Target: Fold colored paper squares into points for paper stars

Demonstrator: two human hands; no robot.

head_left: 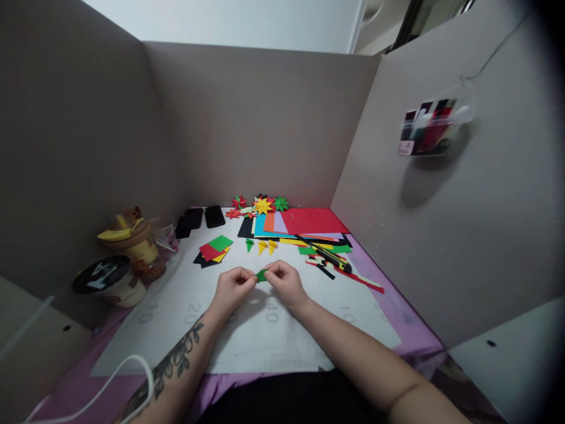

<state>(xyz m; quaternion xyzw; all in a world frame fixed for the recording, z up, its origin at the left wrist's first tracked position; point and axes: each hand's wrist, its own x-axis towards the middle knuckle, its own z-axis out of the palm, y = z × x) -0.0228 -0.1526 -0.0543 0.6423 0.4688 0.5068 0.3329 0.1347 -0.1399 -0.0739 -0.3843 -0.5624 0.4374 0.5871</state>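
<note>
A small piece of green folded paper point(262, 275) is pinched between my two hands above the white mat. My left hand point(235, 287) grips its left end with thumb and fingers. On its right side my right hand point(286, 282) holds it the same way, and the fingers hide part of the paper. Just beyond the hands stand a small green folded piece point(249, 245) and two yellow folded pieces point(267, 247). Left of them lie loose paper squares in green, red, yellow and black point(213, 252).
Finished paper stars point(262, 205) sit at the back by the wall. Coloured sheets point(315, 221), a yellow-black cutter point(333, 259) and paper scraps lie at the right. Cups point(132, 247) and dark phone-like items point(215, 216) are at the left. A white cable point(148, 377) crosses the lower left.
</note>
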